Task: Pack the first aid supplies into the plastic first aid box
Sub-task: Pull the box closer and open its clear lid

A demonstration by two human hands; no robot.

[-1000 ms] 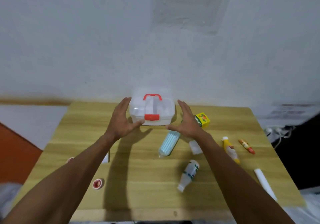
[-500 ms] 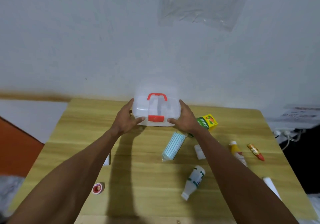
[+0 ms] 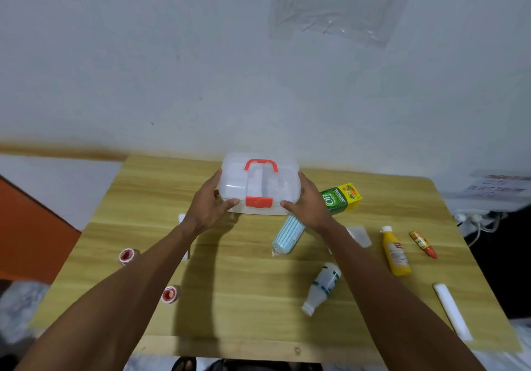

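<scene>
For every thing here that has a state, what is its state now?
box: lid closed, red latch fastened, handle folded flat.
left hand: grips the box's left end.
right hand: grips the box's right end.
white bottle: lying on its side, capped.
yellow bottle: lying down, capped.
carton: lying flat.

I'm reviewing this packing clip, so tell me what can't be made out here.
Head view: first aid box contents, clouded by its frosted lid.
Head view: white packet, mostly hidden behind the left forearm.
Head view: paper notice wording, blurred and cut by the right edge.
</scene>
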